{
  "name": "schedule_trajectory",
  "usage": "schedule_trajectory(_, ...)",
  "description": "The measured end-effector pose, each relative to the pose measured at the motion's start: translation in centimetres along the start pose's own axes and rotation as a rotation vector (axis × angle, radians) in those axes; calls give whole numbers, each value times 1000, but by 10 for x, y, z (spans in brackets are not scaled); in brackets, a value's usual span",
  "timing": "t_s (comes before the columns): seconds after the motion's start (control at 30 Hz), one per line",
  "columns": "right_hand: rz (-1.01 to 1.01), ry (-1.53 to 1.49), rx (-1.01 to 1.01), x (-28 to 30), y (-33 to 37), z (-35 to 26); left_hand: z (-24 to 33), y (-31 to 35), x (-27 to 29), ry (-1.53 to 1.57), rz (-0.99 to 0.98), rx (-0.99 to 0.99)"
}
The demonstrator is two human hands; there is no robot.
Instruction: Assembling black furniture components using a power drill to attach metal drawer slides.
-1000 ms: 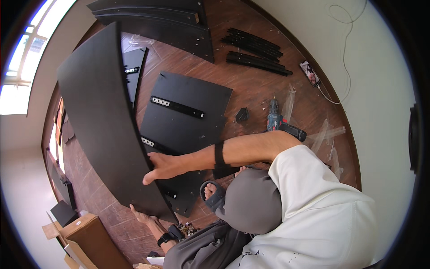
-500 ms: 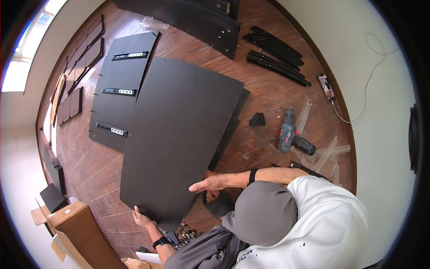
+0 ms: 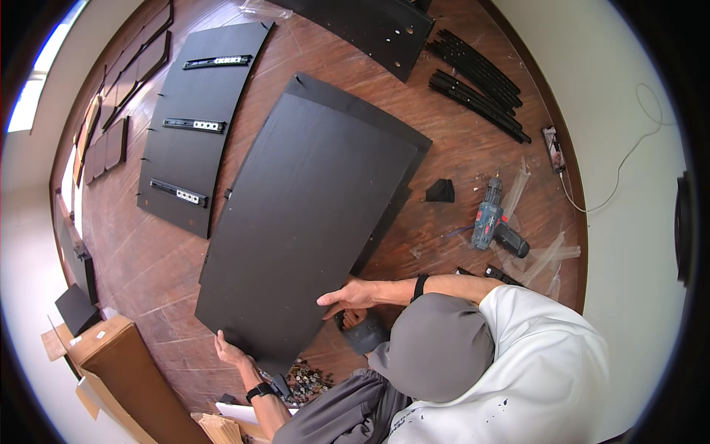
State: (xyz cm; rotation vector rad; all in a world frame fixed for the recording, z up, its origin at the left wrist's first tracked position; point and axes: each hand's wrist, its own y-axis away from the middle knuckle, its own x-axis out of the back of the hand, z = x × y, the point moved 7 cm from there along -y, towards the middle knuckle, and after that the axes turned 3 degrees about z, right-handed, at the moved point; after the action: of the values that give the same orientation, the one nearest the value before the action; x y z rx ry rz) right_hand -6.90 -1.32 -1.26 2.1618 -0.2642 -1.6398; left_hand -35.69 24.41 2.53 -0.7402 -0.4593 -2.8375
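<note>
Dark panel (image 3: 296, 214) was up on edge about a second ago, swung over to the left with the runners beneath it on show; now it's down near flat, broad plain face up, centre of the floor (image 3: 159, 274), over a lower board (image 3: 392, 216). Over the last half second it also slid a bit relative to that board. Upshot: the two are stacked but not flush, since a strip of the lower board sticks out along the right edge, so alignment looks unsettled to me. Grip, right hand (image 3: 355, 294): pinching the panel's near right edge, thumb on top, fingers tucked below. Grip, left hand (image 3: 235, 354): clasped on the near left edge, one digit showing at the rim, the rest under it. The view has shifted too, so the runner board (image 3: 196, 96) to the left is fully visible, three runners up. Hidden: panel underside, most of the lower board with its runners, and whether the faces actually touch. Small clip (image 3: 228, 194) on the left edge: can't tell which board it's on. Hardware pile (image 3: 309, 385) near the knees is partly covered, too small to sort. Far board (image 3: 370, 29) is cut off at the top.
</note>
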Motion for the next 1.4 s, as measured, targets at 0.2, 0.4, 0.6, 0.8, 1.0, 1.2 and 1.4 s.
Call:
schedule_trajectory(0.2,1,-92,-37,-8,-3,-3,18,-7,5,17,45,-8)
schedule_trajectory(0.4,58,-183,-106,-4,-6,8,19,-11,13,93,29,0)
schedule_trajectory(0.6,119,-196,-127,5,-7,19,17,-9,3,180,-56,18)
schedule_trajectory(0.8,166,-130,-200,7,0,21,4,-18,0,76,-44,26)
schedule_trajectory(1.0,97,329,-325,25,59,-18,-16,-15,-24,231,-203,113)
schedule_trajectory(1.2,518,742,150,74,188,-134,-41,-34,-28,249,-223,134)
schedule_trajectory(1.4,1167,703,438,152,335,-166,-47,-41,-23,225,-233,199)
